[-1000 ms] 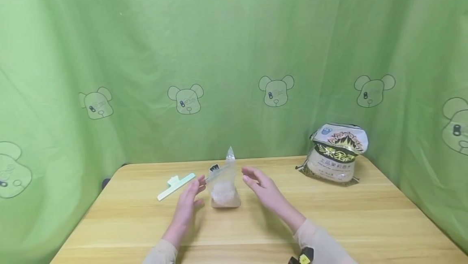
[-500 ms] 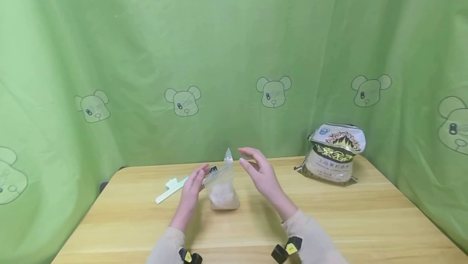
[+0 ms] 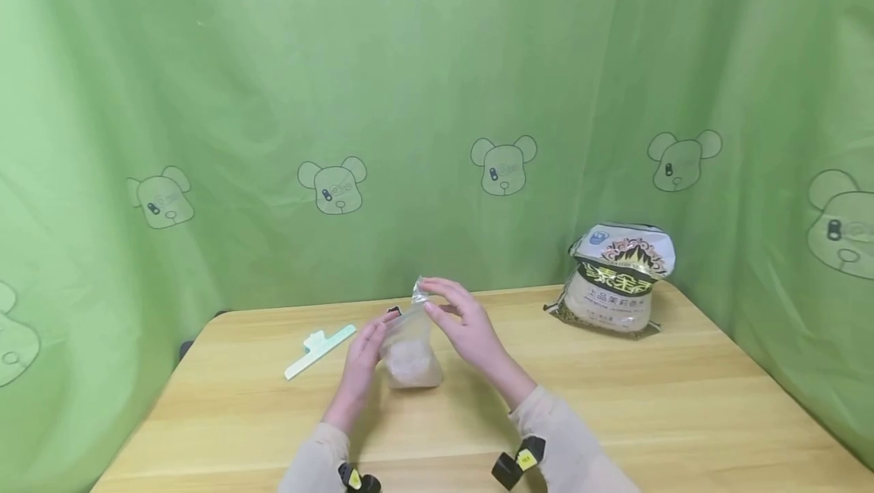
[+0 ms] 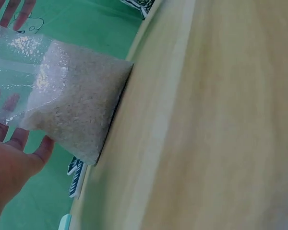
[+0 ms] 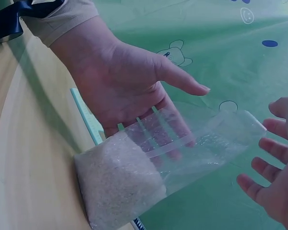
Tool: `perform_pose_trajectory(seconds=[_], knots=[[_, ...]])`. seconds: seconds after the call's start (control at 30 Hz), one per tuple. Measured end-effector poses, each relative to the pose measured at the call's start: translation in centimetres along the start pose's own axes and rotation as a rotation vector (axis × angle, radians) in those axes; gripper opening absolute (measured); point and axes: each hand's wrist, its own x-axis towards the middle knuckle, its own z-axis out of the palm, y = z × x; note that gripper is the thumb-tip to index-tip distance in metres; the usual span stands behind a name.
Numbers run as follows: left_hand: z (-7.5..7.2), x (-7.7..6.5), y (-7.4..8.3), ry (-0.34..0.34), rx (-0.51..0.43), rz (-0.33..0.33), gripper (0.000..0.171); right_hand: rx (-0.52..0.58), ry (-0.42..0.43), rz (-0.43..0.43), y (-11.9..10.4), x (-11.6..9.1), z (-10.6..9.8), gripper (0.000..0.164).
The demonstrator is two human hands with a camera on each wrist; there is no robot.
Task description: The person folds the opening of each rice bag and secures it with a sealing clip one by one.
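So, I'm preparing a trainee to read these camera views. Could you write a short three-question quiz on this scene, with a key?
1. True or false: the clear bag stands on the table.

2. In the head view, what lies on the table to the left of the clear bag?
A. Scissors
B. A pale green clip
C. A spoon

3. Which is nearer the top of the clear bag, the left grip or the right grip?

Key: 1. True. 2. B. 3. The right grip.

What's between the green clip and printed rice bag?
Head view: left hand, clear rice bag, a small dark thing partly hidden beyond them, right hand.
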Motion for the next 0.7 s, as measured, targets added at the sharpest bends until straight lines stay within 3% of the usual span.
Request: perform_pose_trajectory(seconds=[0.43, 0.7], knots=[[0.10, -0.10, -0.22, 0.024, -0.094, -0.051, 0.048, -0.058, -0.015, 0.083, 0.48, -0.09, 0.50, 0.036], [-0.04, 0.01, -0.58, 0.032, -0.086, -0.058, 0.049, -0.056, -0.001, 0.117, 0.40, -0.16, 0.49, 0.028]])
